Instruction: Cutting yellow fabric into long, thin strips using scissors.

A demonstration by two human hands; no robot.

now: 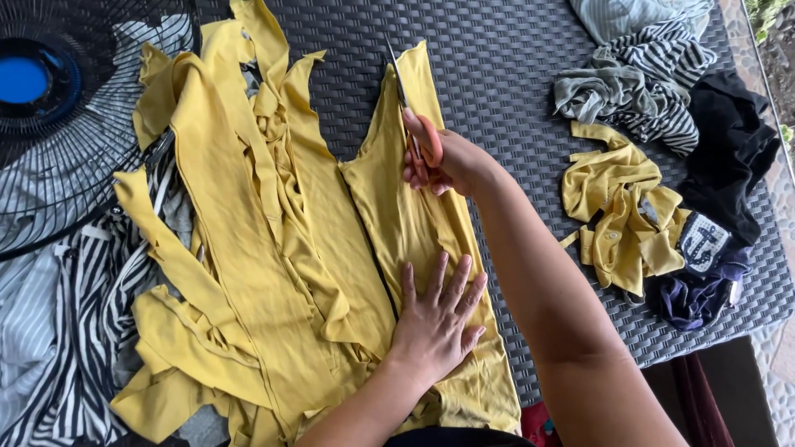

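Note:
A long piece of yellow fabric (410, 223) lies flat on the dark woven table (513, 74). My left hand (435, 323) presses flat on its near part, fingers spread. My right hand (447, 161) grips orange-handled scissors (410, 116), whose blades point away along the fabric's upper edge. To the left, several cut yellow strips (240, 232) lie in a pile.
A black fan grille (58, 108) stands at the far left over striped cloth (58, 331). At the right lie a crumpled yellow garment (621, 215), striped and grey clothes (642, 83), a black garment (733, 141) and a dark blue one (700, 290). The table's right edge is near.

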